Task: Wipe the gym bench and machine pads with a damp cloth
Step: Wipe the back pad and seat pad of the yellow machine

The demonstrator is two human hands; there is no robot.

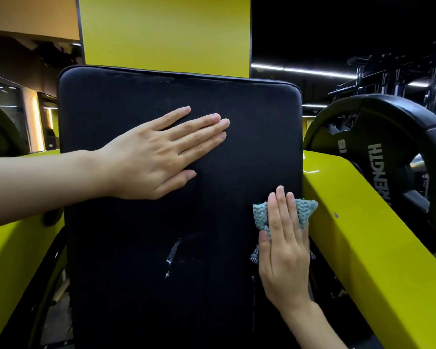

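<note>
A large black back pad (146,248) of a gym machine fills the middle of the view, with a pale streak low on its centre. My left hand (159,154) lies flat on the pad's upper left part, fingers straight and together, holding nothing. My right hand (282,248) presses a blue-green cloth (305,210) flat against the pad's right edge. The cloth sticks out above and beside the fingers; most of it is hidden under the palm.
Yellow-green machine arms run along both sides of the pad, one at the right (363,235) and one at the left (13,248). A black weight plate (378,157) hangs at the right. A yellow pillar (164,31) rises behind the pad. Dark racks (413,76) stand at the far right.
</note>
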